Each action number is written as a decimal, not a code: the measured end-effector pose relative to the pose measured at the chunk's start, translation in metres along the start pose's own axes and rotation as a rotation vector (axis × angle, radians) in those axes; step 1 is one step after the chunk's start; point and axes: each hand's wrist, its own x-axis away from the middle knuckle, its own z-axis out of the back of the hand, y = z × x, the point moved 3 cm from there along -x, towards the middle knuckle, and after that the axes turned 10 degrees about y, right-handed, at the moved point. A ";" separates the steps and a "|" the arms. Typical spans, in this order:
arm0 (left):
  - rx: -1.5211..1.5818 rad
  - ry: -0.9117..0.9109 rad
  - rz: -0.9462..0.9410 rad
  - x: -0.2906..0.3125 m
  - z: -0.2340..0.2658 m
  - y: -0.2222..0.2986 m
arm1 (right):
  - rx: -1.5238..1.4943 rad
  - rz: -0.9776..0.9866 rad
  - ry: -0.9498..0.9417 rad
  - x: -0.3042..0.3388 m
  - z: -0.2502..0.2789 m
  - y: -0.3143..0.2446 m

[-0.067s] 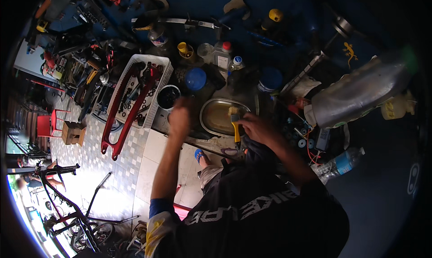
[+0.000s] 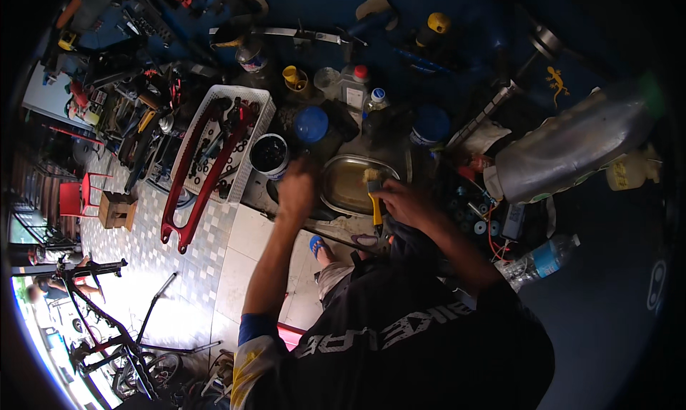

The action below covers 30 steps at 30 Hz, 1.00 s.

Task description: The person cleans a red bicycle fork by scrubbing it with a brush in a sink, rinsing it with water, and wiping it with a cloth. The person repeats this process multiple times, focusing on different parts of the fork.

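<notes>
My right hand (image 2: 404,204) grips a paintbrush (image 2: 376,208) with a yellow handle, its fingers near the dark ferrule. The brush's pale bristles lie over an oval metal tray (image 2: 325,197) that holds a brownish liquid. My left hand (image 2: 296,190) is closed, between this tray and a small tub (image 2: 270,155) of dark contents. Its fingertips are turned away and a little blurred, so whatever they hold cannot be made out. Behind the tub stands a round blue lid or container (image 2: 311,124).
Left of the tub, a white basket (image 2: 264,113) holds small parts and a red bike frame part (image 2: 232,151) that sticks out over the edge. Bottles (image 2: 354,92) line the back. A large silvery bottle-shaped object (image 2: 572,149) and a clear plastic bottle (image 2: 539,260) lie right.
My left hand has moved right and slightly down, away from the tub's rim toward the tray. The right hand and the paintbrush have hardly moved.
</notes>
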 end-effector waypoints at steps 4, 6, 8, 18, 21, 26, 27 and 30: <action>-0.206 -0.003 0.005 0.004 -0.035 0.014 | 0.120 0.099 -0.071 -0.018 -0.022 0.002; -0.296 -0.038 0.047 -0.001 -0.046 0.012 | 0.164 0.130 -0.064 -0.022 -0.022 0.001; -0.344 -0.078 0.095 -0.004 -0.055 0.012 | 0.178 0.222 -0.013 -0.023 -0.031 0.013; -0.084 -0.130 0.387 -0.010 -0.057 0.004 | -0.289 0.109 0.181 -0.028 -0.009 0.022; 0.073 0.032 0.408 -0.004 -0.056 0.001 | -0.410 -0.024 0.262 -0.026 -0.005 0.020; 0.595 0.111 0.473 0.013 -0.065 0.010 | -0.415 -0.118 0.353 -0.021 -0.012 0.031; 0.818 0.075 0.606 0.018 -0.070 0.012 | -0.444 -0.121 0.373 -0.020 -0.013 0.033; 1.278 -0.017 0.869 0.025 -0.082 0.020 | -0.423 -0.116 0.398 -0.016 -0.012 0.035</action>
